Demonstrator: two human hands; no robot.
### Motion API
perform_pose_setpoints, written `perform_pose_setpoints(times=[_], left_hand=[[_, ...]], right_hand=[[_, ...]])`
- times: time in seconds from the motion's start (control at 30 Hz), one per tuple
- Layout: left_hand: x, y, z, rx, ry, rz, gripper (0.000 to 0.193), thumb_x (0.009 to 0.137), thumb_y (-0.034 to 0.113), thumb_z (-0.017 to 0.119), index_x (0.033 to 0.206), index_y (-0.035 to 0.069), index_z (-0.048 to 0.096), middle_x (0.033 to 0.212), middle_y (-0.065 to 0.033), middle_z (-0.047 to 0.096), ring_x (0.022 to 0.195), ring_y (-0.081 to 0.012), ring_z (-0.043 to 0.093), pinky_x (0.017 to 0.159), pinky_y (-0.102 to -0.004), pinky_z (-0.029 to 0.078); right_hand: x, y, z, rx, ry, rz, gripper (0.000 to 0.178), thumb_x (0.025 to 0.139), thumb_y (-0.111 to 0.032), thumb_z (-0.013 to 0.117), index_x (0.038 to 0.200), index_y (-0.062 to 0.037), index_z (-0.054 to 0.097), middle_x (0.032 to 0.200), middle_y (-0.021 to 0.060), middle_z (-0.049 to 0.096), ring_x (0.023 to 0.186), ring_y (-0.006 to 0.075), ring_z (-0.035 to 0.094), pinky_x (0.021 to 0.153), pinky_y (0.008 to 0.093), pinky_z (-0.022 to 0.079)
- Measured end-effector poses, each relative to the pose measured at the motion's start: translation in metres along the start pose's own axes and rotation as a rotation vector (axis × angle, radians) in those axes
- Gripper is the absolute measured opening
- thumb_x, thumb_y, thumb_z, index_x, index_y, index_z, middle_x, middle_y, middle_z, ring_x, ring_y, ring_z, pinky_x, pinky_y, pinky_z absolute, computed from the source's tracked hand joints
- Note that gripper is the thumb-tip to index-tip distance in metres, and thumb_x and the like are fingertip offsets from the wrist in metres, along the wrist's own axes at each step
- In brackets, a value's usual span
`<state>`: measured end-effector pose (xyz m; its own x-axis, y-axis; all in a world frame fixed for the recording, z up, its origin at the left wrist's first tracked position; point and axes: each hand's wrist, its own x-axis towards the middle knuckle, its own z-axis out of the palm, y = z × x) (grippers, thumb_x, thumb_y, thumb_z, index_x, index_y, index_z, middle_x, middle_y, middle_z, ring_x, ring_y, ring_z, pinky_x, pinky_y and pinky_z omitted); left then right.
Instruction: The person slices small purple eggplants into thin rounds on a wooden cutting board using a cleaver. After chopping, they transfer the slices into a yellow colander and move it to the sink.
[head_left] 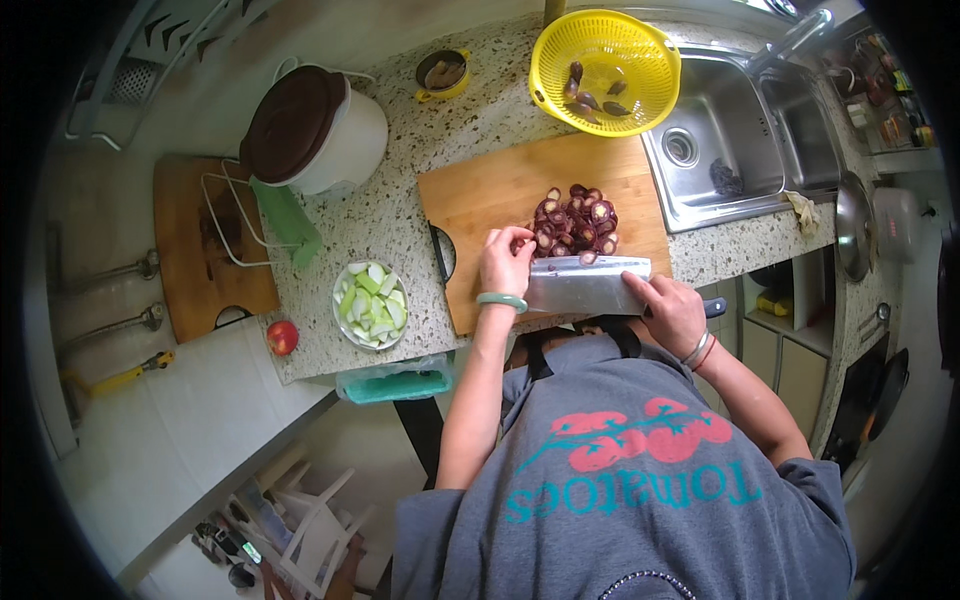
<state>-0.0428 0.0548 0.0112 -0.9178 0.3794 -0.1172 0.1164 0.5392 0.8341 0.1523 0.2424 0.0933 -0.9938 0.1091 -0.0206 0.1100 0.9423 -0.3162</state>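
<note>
My right hand (668, 308) grips a wide cleaver (585, 290) by the neck of its dark handle, the index finger laid along the blade. The blade lies tilted near the front edge of a wooden cutting board (475, 200). Just beyond it is a heap of dark purple slices with pale centres (578, 222); a few slices touch the blade's far edge. My left hand (507, 260) is at the heap's left side, past the blade's left end. Its thumb and fingers are closed around something small and dark that I cannot make out.
A yellow colander (645, 65) with several dark tapered pieces stands behind the board, beside a steel sink (725, 130). Left are a bowl of pale green chunks (371, 305), a red apple (282, 338) and a white pot (350, 145). A teal bin (395, 383) hangs at the counter's front.
</note>
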Motion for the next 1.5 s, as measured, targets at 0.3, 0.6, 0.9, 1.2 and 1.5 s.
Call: perform_pose_setpoints(times=[0.3, 0.6, 0.9, 1.2, 1.5], left_hand=[[-0.028, 0.025, -0.020, -0.189, -0.090, -0.043, 0.016, 0.074, 0.007, 0.080, 0.088, 0.008, 0.074, 0.082, -0.0010, 0.056, 0.070, -0.0098, 0.054, 0.064, -0.0231, 0.047], [-0.002, 0.009, 0.014, 0.091, -0.052, -0.010, 0.009, 0.081, 0.008, 0.073, 0.090, 0.008, 0.073, 0.080, -0.0067, 0.061, 0.071, -0.0176, 0.058, 0.066, -0.0309, 0.050], [-0.072, -0.035, -0.040, -1.419, 0.411, -0.471, 0.031, 0.093, -0.003, 0.053, 0.124, -0.003, 0.053, 0.102, -0.0114, 0.062, 0.089, -0.0165, 0.060, 0.080, -0.0274, 0.052], [-0.189, -0.198, -0.101, -1.130, 1.407, -0.727, 0.036, 0.093, -0.003, 0.049, 0.130, -0.003, 0.050, 0.124, -0.0207, 0.057, 0.106, -0.0247, 0.059, 0.077, -0.0302, 0.051], [-0.195, -0.250, -0.108, -0.911, 1.352, -0.698, 0.080, 0.077, -0.015, 0.064, 0.144, 0.018, 0.036, 0.134, -0.0186, 0.048, 0.114, -0.0298, 0.053, 0.088, -0.0558, 0.049]], right_hand=[[0.019, 0.003, 0.013, -0.056, 0.020, -0.139, 0.058, 0.074, -0.005, 0.060, 0.130, -0.0186, 0.057, 0.080, 0.0044, 0.054, 0.073, 0.0222, 0.059, 0.065, 0.0362, 0.049], [0.017, 0.013, 0.002, -0.045, 0.057, -0.135, 0.060, 0.071, -0.003, 0.062, 0.128, -0.0199, 0.059, 0.077, 0.0048, 0.054, 0.069, 0.0235, 0.059, 0.062, 0.0365, 0.049], [0.068, 0.064, 0.050, 0.144, 0.187, 0.201, 0.060, 0.072, -0.009, 0.073, 0.129, -0.0198, 0.055, 0.108, 0.0103, 0.064, 0.093, 0.0333, 0.064, 0.073, 0.0413, 0.054], [0.115, 0.079, 0.066, 0.092, 0.098, 0.173, 0.067, 0.076, -0.010, 0.069, 0.138, -0.0207, 0.046, 0.121, 0.0143, 0.058, 0.103, 0.0361, 0.061, 0.084, 0.0428, 0.052], [0.114, 0.085, 0.065, 0.017, 0.049, 0.056, 0.068, 0.067, 0.000, 0.072, 0.132, -0.0108, 0.054, 0.114, 0.0161, 0.057, 0.105, 0.0386, 0.055, 0.090, 0.0447, 0.047]])
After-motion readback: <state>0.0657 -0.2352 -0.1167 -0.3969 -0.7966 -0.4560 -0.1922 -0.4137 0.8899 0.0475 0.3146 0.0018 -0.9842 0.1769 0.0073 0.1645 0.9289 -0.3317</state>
